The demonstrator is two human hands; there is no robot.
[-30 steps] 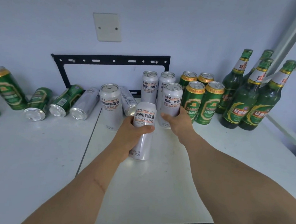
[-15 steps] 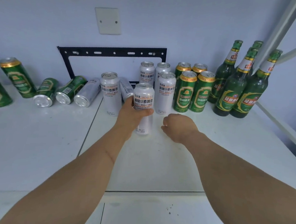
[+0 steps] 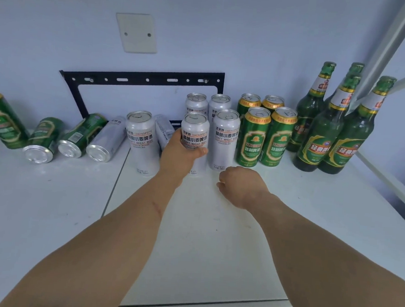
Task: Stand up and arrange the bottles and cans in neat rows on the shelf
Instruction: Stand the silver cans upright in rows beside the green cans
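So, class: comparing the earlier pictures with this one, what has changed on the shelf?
The left hand carried the white can back into line beside the front white can, which the right hand released before pulling back, fingers curled. The green cans, bottles and lying cans stayed put.

Black wall bracket (image 3: 144, 79), blank plate (image 3: 136, 33)

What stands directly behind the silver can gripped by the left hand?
Behind the gripped silver can, held by the left hand, another upright silver can shows its top and upper label. Its lower body and base are covered, so whether the two cans touch cannot be seen.
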